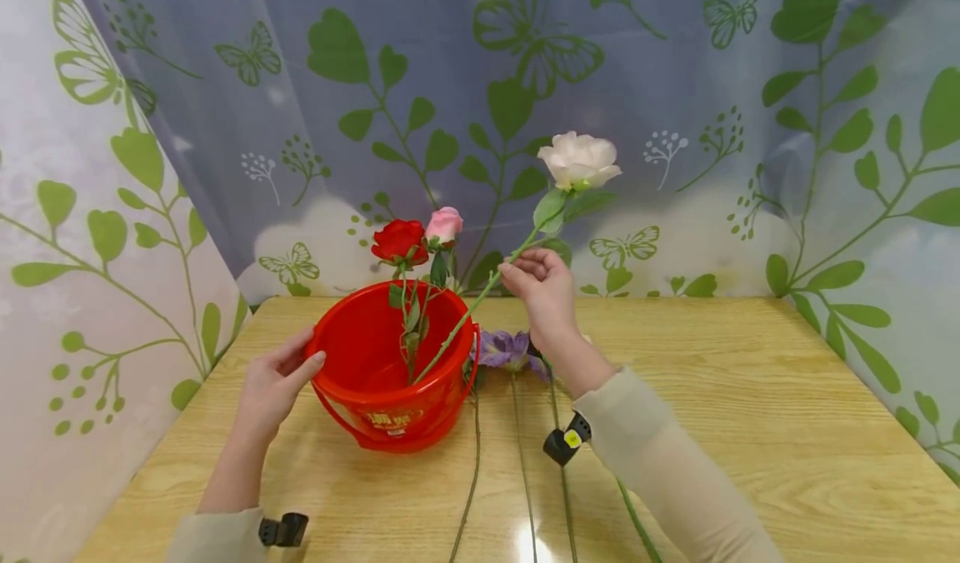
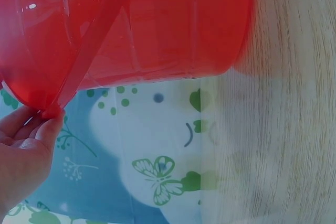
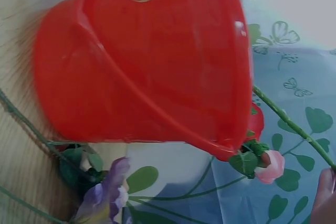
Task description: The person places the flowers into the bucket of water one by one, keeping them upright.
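Observation:
A red plastic bucket [image 1: 435,405] stands on the table, its handle hanging down in front. My left hand [image 1: 276,384] grips the bucket's left rim; in the left wrist view the fingers [image 2: 50,129] meet the rim at the handle joint. With thumb and fingers my right hand [image 1: 546,292] pinches the green stem of a white rose [image 1: 579,161]. That stem slants down left over the rim, its lower end inside the bucket. A red rose [image 1: 400,242] and a pink rosebud [image 1: 444,225] lean inside the bucket. The right wrist view shows only the edge of my right hand [image 3: 324,198].
Right of the bucket, a purple flower [image 1: 510,351] and several long stems [image 1: 522,463] lie on the wooden table [image 1: 720,396], partly under my right forearm. A curtain [image 1: 660,72] printed with leaves and butterflies hangs behind the table.

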{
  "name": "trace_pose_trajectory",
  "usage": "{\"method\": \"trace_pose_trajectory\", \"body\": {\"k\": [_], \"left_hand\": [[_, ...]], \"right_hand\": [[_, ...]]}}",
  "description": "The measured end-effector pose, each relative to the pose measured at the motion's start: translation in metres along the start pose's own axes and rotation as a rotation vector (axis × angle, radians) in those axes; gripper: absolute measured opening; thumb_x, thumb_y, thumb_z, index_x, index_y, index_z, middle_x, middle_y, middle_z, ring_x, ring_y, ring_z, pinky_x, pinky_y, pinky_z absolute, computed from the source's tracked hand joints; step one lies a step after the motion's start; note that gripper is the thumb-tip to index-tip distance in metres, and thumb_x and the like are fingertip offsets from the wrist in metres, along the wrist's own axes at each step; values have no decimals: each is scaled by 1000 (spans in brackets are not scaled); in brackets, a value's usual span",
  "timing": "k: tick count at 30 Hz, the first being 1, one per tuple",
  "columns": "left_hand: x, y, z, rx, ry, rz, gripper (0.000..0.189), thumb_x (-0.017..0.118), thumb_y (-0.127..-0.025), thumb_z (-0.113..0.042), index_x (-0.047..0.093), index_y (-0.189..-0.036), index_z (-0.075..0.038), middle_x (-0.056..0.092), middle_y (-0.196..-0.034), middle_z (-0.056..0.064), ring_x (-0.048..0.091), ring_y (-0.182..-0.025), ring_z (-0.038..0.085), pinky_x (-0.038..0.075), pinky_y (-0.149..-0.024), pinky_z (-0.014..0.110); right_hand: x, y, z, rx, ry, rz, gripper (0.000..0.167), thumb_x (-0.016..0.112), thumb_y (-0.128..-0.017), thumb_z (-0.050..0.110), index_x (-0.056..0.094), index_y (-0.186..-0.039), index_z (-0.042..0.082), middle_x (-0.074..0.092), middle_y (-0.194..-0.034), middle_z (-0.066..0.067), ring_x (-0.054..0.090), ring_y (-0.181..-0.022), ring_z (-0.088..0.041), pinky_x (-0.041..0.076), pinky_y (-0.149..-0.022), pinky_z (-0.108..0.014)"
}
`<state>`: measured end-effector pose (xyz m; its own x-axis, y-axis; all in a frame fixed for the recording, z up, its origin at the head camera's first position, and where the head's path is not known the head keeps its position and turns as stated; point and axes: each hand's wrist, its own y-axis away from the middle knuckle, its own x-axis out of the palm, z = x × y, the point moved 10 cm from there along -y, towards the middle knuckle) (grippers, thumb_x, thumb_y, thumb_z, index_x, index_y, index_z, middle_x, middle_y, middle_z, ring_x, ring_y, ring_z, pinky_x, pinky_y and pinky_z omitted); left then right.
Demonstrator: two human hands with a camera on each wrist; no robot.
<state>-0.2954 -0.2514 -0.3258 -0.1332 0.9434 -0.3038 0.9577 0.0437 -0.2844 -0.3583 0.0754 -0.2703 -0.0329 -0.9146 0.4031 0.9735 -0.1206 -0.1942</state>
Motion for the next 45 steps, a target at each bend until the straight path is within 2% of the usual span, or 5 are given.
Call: {"method": "trace_pose_trajectory", "body": {"k": [8, 15, 24, 29, 45], "left_hand": [[1, 0, 0, -13, 17, 1, 51, 58, -86, -10, 39, -129, 8, 43, -125, 25, 50, -95, -5, 44, -75, 11], [1, 1, -1, -6, 27, -5, 51, 58, -85, -9, 39, -129, 8, 43, -125, 25, 50, -95, -5, 43, -76, 11], [1, 2, 0, -6, 15, -15, 50, 59, -85, -9, 40, -128, 8, 44, -124, 25, 50, -94, -6, 43, -75, 10], [1, 1, 0, -5, 5, -9, 50, 59, -85, -11, 40, -129, 7, 44, -124, 25, 49, -98, -3, 43, -76, 10], [0, 1, 2, -18, 9, -19, 49, 58, -85, -7, 40, -129, 5, 44, -125, 22, 49, -98, -3, 43, -76, 10]], "right_hand": [[8, 4, -17, 27, 78, 32, 21, 59, -79, -9, 49, -96, -2, 54, -84, -7, 56, -75, -13, 47, -81, -39], [11, 7, -29, 44, 140, 54, 20, 61, -78, -8, 51, -94, -3, 54, -81, -6, 55, -75, -15, 50, -72, -29], [15, 11, -40, 33, 209, 95, 29, 62, -77, -5, 53, -105, -3, 57, -83, -5, 55, -76, -14, 49, -73, -29], [17, 11, -44, 20, 239, 110, 23, 61, -78, -5, 55, -101, -6, 58, -82, -5, 55, -76, -14, 50, -71, -29], [13, 12, -50, -8, 305, 57, 14, 63, -80, 1, 63, -91, -8, 62, -78, -9, 60, -77, -28, 51, -71, -32]]}}
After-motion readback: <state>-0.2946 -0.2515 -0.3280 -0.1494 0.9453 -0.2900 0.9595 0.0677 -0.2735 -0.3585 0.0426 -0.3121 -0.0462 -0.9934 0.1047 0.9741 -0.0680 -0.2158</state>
